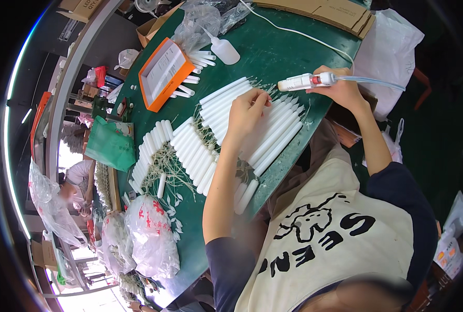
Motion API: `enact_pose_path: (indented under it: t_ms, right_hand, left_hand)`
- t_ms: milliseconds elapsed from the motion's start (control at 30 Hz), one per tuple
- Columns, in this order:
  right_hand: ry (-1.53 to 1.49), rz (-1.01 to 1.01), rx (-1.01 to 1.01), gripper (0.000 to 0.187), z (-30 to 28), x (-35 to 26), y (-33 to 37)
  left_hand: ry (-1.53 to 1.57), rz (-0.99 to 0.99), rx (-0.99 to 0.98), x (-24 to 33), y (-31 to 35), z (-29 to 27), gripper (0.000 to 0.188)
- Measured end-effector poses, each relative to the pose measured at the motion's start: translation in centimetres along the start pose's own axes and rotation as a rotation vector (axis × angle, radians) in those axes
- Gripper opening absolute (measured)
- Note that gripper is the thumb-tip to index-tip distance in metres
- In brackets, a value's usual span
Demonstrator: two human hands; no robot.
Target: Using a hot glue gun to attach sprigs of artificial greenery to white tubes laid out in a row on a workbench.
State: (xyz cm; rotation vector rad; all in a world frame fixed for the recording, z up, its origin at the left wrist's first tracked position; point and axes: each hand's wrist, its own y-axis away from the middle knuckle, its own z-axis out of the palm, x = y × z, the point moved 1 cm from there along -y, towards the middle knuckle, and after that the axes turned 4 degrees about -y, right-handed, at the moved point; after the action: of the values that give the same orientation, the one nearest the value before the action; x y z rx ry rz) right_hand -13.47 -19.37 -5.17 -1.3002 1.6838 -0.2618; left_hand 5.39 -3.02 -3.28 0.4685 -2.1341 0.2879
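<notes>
My right hand grips a white hot glue gun with a red part; a long clear stick runs from its back. Its pale tip points left, just above the candle rows. Over the rows hovers my left hand, fingers curled and thumb pressed to them; what they pinch, if anything, is hidden. Beneath it lie slim white candle-shaped tubes with tapered ends, side by side. A second row of white tubes with thin wires at the ends adjoins them. My left forearm covers part of the rows.
More wired white tubes lie left of my forearm. Beyond are an orange-rimmed box, a white squeeze bottle and flat cardboard. Filled plastic bags and a green bag line the left. Another person is further off.
</notes>
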Motion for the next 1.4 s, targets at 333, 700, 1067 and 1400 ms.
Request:
enact_pose_path:
  t_ms: [333, 700, 1067, 1400]
  right_hand:
    - [-0.087, -0.007, 0.128, 0.036, -0.3, 2.5, -1.1]
    - [-0.109, 0.34, 0.05, 0.045, 1.7, 6.7, -5.8]
    - [0.058, 0.251, 0.38, 0.059, 1.5, 6.2, -4.1]
    - [0.142, -0.023, 0.538, 0.031, 2.6, -1.2, 3.1]
  left_hand:
    - [0.009, 0.004, 0.02, -0.2, -0.3, 0.0, 0.025]
    - [0.0, 0.019, 0.013, -0.1, 0.4, -0.1, 0.021]
    - [-0.101, 0.113, 0.113, -0.4, 0.3, 0.0, 0.022]
    - [-0.225, 0.184, 0.196, -1.0, 0.4, 0.0, 0.023]
